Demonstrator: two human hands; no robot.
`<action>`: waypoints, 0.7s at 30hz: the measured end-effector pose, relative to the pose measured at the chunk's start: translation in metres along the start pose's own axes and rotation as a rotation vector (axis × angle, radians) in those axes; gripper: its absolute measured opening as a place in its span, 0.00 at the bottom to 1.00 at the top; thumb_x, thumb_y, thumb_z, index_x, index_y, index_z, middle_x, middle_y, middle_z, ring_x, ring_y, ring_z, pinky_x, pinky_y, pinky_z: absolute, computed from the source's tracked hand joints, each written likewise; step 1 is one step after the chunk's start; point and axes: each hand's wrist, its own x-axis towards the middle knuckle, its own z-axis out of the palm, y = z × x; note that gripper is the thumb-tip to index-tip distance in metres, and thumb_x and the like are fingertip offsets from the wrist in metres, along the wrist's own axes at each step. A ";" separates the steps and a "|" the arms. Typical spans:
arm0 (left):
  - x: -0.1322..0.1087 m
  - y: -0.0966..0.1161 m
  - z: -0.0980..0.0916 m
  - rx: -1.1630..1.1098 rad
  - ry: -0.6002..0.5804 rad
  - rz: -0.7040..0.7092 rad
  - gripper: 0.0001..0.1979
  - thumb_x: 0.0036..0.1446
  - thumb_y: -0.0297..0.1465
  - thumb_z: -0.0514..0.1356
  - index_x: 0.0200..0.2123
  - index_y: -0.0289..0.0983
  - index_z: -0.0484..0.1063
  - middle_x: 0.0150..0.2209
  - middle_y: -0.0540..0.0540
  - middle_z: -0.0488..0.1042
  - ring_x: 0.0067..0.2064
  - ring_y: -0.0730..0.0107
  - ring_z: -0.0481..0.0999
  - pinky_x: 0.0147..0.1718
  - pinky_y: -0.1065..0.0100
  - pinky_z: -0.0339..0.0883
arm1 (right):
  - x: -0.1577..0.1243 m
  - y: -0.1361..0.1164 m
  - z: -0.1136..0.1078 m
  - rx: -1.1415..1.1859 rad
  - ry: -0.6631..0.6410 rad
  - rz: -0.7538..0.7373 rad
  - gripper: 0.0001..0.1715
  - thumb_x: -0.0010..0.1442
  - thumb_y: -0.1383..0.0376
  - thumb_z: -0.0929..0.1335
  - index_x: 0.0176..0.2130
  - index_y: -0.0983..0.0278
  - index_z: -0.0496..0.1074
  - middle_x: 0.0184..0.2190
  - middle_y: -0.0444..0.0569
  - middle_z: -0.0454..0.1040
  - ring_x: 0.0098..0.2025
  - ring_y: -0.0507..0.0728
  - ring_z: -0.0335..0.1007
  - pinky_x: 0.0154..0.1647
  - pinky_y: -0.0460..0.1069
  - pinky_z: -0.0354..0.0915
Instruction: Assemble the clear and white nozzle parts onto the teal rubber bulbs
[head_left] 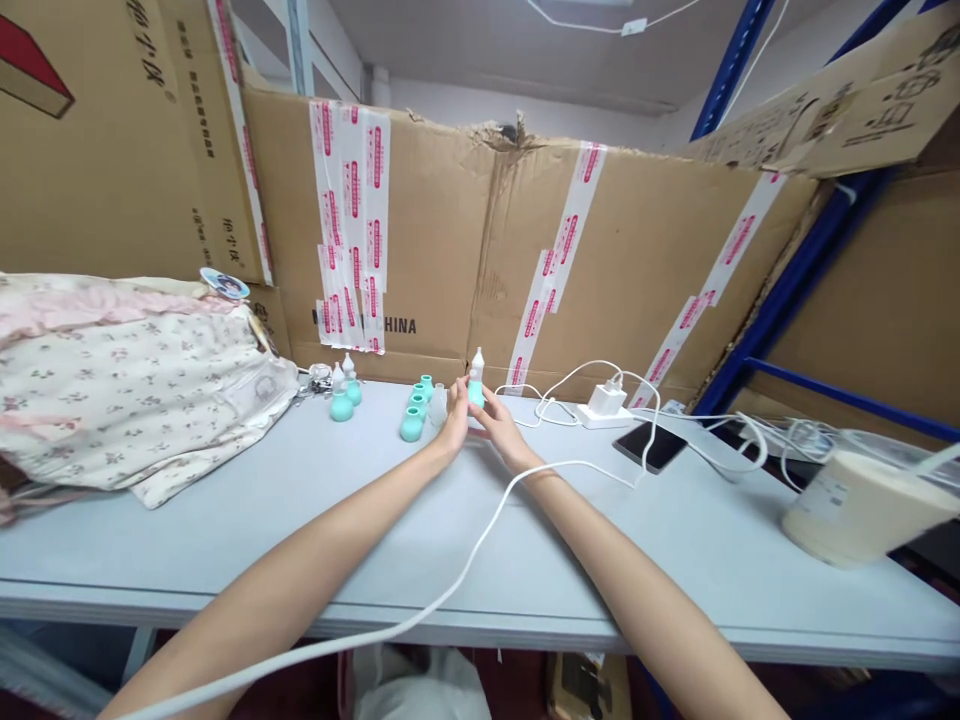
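Note:
Both my arms reach far across the grey table (225, 520). My left hand (454, 424) and my right hand (498, 418) meet around a small teal bottle with a clear pointed top (476, 380), standing upright; the fingers of both curl onto it. Just left of my left hand lies a clear cap (438, 406). Further left stand teal bulbs (412, 418), and two more small teal bottles with clear tops (343, 392).
A floral cloth bundle (127, 390) covers the table's left. Taped cardboard boxes (480, 240) wall the back. A white charger (604, 402), its cables, a dark phone (649, 446) and a cream bowl-shaped container (862, 505) sit at the right. A white cable (450, 585) crosses my arms.

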 end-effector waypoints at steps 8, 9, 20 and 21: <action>0.020 0.014 -0.027 -0.025 0.249 0.092 0.26 0.61 0.51 0.40 0.35 0.38 0.66 0.56 0.40 0.65 0.62 0.60 0.59 0.62 0.58 0.48 | -0.008 -0.015 -0.010 0.046 -0.159 0.133 0.28 0.46 0.51 0.74 0.43 0.66 0.75 0.42 0.53 0.76 0.45 0.58 0.73 0.52 0.55 0.66; 0.025 0.021 -0.038 -0.102 0.227 0.056 0.28 0.61 0.52 0.38 0.35 0.38 0.66 0.54 0.40 0.67 0.61 0.60 0.61 0.61 0.56 0.50 | -0.012 -0.020 -0.009 0.063 -0.277 0.182 0.27 0.47 0.51 0.73 0.42 0.67 0.75 0.39 0.54 0.77 0.43 0.58 0.74 0.51 0.54 0.67; 0.028 0.055 -0.076 -0.320 -0.469 -0.086 0.40 0.53 0.60 0.38 0.41 0.33 0.72 0.47 0.36 0.75 0.48 0.56 0.75 0.48 0.58 0.65 | -0.023 -0.036 -0.006 0.043 -0.586 0.196 0.24 0.47 0.53 0.74 0.36 0.70 0.75 0.31 0.52 0.77 0.34 0.56 0.76 0.40 0.51 0.70; 0.027 0.055 -0.074 -0.317 -0.486 -0.079 0.40 0.53 0.60 0.38 0.41 0.33 0.73 0.47 0.36 0.75 0.48 0.56 0.75 0.48 0.58 0.65 | -0.021 -0.036 -0.009 0.032 -0.584 0.179 0.23 0.47 0.54 0.74 0.37 0.69 0.75 0.32 0.52 0.77 0.34 0.56 0.75 0.41 0.50 0.70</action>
